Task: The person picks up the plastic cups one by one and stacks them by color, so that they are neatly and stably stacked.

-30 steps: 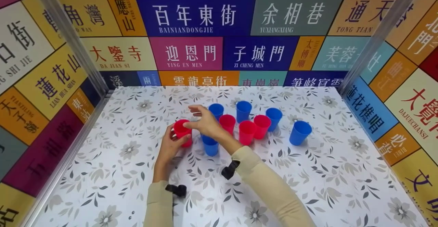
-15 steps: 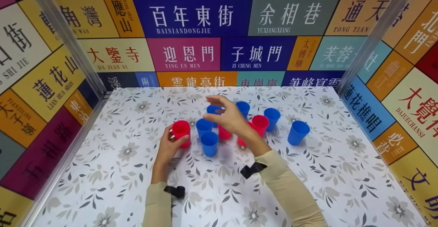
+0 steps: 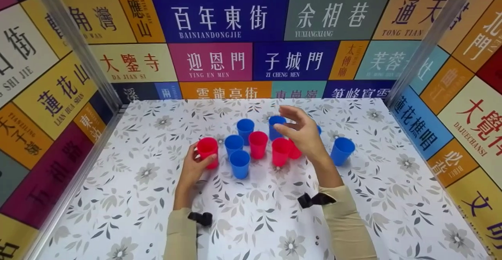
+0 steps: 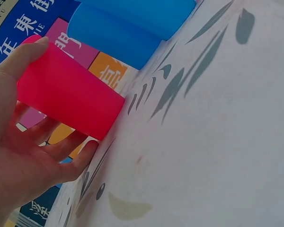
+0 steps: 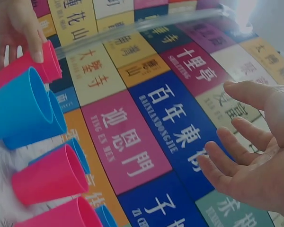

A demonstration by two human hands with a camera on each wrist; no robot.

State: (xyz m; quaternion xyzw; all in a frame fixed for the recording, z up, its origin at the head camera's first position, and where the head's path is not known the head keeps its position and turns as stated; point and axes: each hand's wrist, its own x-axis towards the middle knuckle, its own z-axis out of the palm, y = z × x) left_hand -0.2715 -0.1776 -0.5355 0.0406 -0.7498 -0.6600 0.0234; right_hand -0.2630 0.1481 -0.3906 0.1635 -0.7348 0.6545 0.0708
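Note:
My left hand (image 3: pixel 195 166) holds a red cup (image 3: pixel 208 154) at the left of the group, standing upright on the table. In the left wrist view its thumb lies at the rim of that cup (image 4: pixel 71 90), with the fingers round the far side. Above the cups at the right, my right hand (image 3: pixel 308 136) hovers with nothing in it, fingers loosely bent and apart from the thumb. It partly covers a red cup (image 3: pixel 295 152) and nearly all of a blue cup behind. The right wrist view shows the right hand (image 5: pixel 260 156) spread, touching no cup.
Two blue cups (image 3: pixel 239 165) stand close beside the held cup. Further back are more blue cups (image 3: pixel 246 130), with red cups (image 3: pixel 258 145) in the middle. One blue cup (image 3: pixel 342 151) stands apart at the right. Sign-patterned walls (image 3: pixel 219 17) enclose the flowered table (image 3: pixel 251 220).
My right hand has left the held red cup and moved right over the other cups, carrying nothing. My left hand stays on its red cup. The cups have kept their places.

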